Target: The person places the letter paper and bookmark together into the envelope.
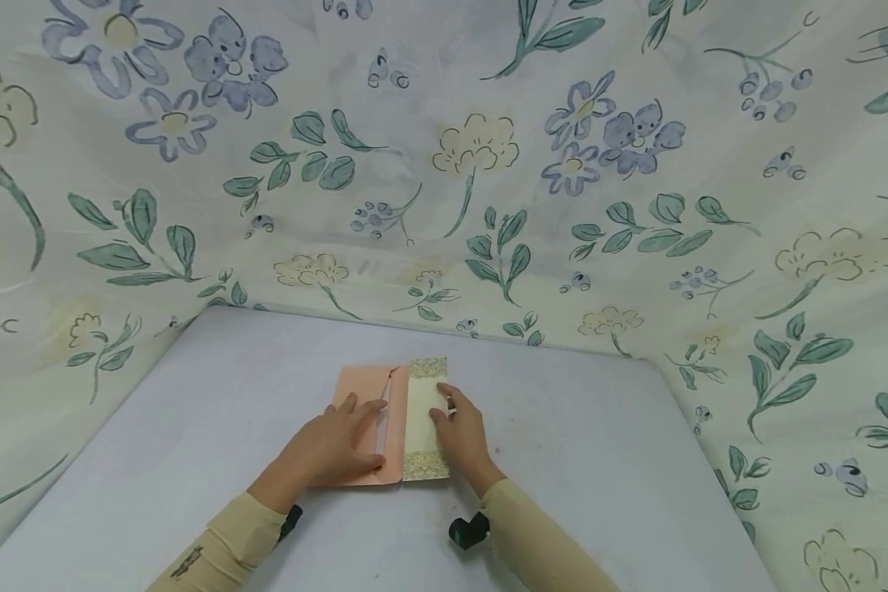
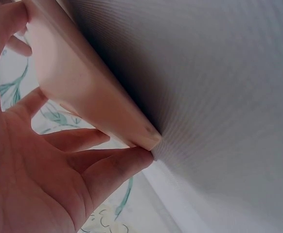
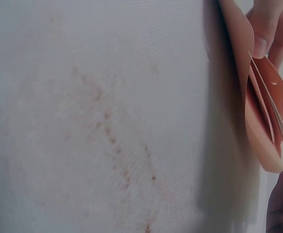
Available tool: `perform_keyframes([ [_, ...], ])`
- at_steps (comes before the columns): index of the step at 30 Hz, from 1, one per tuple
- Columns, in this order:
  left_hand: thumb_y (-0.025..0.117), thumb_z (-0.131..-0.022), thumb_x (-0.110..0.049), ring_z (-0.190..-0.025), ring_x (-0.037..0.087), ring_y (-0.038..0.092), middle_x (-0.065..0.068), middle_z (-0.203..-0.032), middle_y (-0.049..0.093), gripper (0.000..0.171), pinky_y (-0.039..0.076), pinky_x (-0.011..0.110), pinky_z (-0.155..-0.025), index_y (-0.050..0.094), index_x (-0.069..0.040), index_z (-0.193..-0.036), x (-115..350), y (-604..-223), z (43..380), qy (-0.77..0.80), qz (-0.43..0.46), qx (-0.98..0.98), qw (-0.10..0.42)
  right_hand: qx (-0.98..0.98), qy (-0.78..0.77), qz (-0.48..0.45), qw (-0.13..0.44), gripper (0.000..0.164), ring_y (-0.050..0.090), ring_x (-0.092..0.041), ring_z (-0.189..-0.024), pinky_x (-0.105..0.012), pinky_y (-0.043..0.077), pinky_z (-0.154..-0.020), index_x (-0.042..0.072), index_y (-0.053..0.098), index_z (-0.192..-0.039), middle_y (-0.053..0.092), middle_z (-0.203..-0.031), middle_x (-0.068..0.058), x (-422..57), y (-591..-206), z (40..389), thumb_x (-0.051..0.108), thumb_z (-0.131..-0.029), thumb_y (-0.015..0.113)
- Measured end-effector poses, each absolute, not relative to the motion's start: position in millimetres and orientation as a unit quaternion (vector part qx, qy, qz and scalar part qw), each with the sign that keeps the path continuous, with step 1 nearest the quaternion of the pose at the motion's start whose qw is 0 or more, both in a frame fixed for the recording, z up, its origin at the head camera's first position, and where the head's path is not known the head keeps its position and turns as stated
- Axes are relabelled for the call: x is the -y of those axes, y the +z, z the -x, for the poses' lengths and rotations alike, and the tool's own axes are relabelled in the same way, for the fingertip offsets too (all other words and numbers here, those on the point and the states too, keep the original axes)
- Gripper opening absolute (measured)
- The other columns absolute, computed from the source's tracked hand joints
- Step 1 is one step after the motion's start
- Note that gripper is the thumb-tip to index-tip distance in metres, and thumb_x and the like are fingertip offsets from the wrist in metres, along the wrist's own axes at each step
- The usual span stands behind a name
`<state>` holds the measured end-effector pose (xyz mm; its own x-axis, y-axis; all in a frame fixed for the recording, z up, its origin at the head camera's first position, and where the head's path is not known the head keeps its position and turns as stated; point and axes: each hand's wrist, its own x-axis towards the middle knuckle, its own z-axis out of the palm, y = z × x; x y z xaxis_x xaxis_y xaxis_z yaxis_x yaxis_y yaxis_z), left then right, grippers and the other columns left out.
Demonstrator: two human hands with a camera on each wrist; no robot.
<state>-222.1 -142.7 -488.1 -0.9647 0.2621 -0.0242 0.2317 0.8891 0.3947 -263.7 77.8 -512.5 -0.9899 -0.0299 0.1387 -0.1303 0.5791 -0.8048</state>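
Note:
A salmon-pink paper envelope point(image 1: 362, 380) lies on the white table, with a narrow white strip point(image 1: 381, 432) showing along its slit. Against its right side is a cream card point(image 1: 422, 411) with patterned bands at both ends; I cannot tell whether it is attached. My left hand point(image 1: 333, 444) grips the envelope from the left, thumb and fingers spread by the slit. In the left wrist view, fingertips touch the envelope's edge. My right hand point(image 1: 464, 432) pinches the card's right edge between thumb and fingers. The right wrist view shows the envelope's mouth point(image 3: 263, 107) gaping, pink layers inside.
The white tabletop point(image 1: 585, 444) spreads around the envelope, with small brown specks point(image 3: 110, 131) near the right hand. Floral cloth point(image 1: 414, 214) hangs behind and at both sides. A black device point(image 1: 468, 531) sits at the right wrist, another point(image 1: 290, 523) at the left.

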Motion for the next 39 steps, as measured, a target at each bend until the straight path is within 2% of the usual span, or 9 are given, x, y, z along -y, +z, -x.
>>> perform_keyframes([
  [27,0.08,-0.081,-0.052,-0.128,0.065,0.043,0.035,-0.153,0.037,0.085,0.045,0.069,-0.095,0.047,-0.021,-0.153,144,-489,222,0.198,-0.13,-0.971,0.035,0.885,0.461,-0.046,0.043,0.047,0.057,-0.01,-0.078,-0.024,0.049,-0.064,0.008,0.059,-0.14,0.066,-0.104,-0.007,-69,-511,264,0.012,-0.095,0.071],
  [39,0.08,-0.082,-0.052,-0.129,0.065,0.043,0.035,-0.153,0.037,0.084,0.044,0.069,-0.096,0.047,-0.021,-0.153,142,-489,221,0.196,-0.125,-0.972,0.033,0.887,0.456,-0.062,0.038,0.045,0.055,-0.008,-0.073,-0.023,0.048,-0.061,0.006,0.061,-0.138,0.066,-0.099,-0.006,-67,-515,263,0.011,-0.095,0.071],
])
